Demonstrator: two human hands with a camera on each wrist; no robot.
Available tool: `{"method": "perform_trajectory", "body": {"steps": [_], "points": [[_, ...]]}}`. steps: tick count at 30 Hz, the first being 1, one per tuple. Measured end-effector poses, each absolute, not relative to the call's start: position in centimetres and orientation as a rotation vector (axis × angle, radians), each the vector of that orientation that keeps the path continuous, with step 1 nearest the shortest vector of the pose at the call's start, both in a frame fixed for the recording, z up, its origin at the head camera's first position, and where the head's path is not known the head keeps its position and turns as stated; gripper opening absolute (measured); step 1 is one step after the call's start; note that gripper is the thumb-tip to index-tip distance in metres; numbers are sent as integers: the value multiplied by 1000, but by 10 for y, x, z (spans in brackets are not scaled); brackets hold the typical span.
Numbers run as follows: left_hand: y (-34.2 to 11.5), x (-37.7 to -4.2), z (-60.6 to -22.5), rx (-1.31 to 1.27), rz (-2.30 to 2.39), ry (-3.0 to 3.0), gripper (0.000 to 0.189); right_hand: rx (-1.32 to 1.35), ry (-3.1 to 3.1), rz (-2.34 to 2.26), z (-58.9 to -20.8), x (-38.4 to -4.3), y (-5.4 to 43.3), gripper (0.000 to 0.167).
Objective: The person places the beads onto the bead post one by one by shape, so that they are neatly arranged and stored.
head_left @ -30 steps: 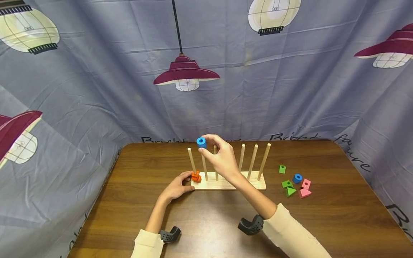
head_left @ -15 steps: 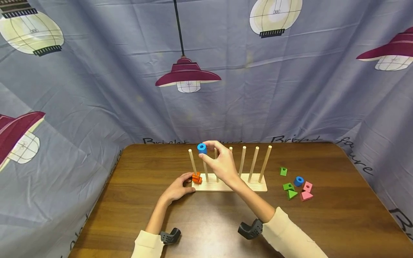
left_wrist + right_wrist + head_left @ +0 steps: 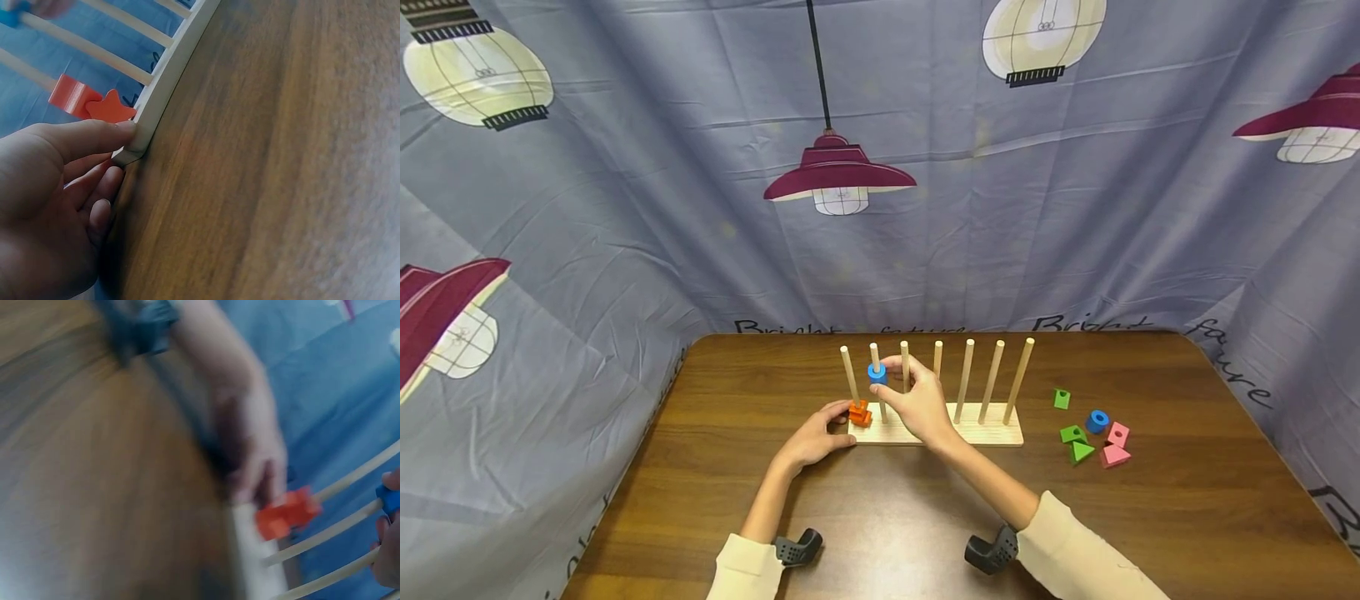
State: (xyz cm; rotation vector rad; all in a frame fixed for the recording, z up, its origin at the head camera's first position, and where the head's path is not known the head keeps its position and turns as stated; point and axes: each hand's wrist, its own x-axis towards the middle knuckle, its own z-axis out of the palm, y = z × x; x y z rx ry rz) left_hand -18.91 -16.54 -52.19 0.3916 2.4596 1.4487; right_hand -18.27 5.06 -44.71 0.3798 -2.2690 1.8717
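A wooden peg board (image 3: pixel 981 434) with several upright pegs stands on the table. My left hand (image 3: pixel 808 438) grips its left end, with the thumb (image 3: pixel 103 135) on the front edge and the fingers around the end. Orange blocks (image 3: pixel 859 415), the lower one star-shaped in the left wrist view, sit on the leftmost peg. My right hand (image 3: pixel 927 410) pinches a blue cylinder block (image 3: pixel 877 374) between thumb and fingers. The second peg (image 3: pixel 875 351) pokes up through its hole, and the block is around the peg's upper part. The right wrist view is blurred.
To the right of the board lie several loose blocks: green ones (image 3: pixel 1081 452), another blue cylinder (image 3: pixel 1097 421) and pink ones (image 3: pixel 1115 455). A curtain (image 3: pixel 925 250) with printed lamps hangs behind the brown wooden table (image 3: pixel 1187 500).
My right hand has lowered the blue cylinder block from above the second peg onto its upper part. The peg tip now shows above the block. My left hand stays at the board's end.
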Motion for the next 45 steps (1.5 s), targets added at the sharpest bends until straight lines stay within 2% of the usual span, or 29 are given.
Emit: {"method": "perform_trajectory", "body": {"steps": [8,19,29,38,40,45], "points": [[-164,-190,-523,410,1460,2466,66,165,-2329,2045,-499,-181,48,34],[-164,-190,-525,353,1504,2425,65,146,-2506,1771,-521,-180,46,32],[-164,-189,-522,367,1490,2426,65,130,-2513,1727,-521,-177,48,35],[-163,-191,-524,357,1484,2412,66,200,-2502,1892,-510,-150,77,60],[-163,-190,-523,351,1487,2406,66,210,-2467,1942,-505,-143,90,58],[-163,-190,-522,353,1482,2419,66,244,-2358,1959,-491,-136,133,41]]}}
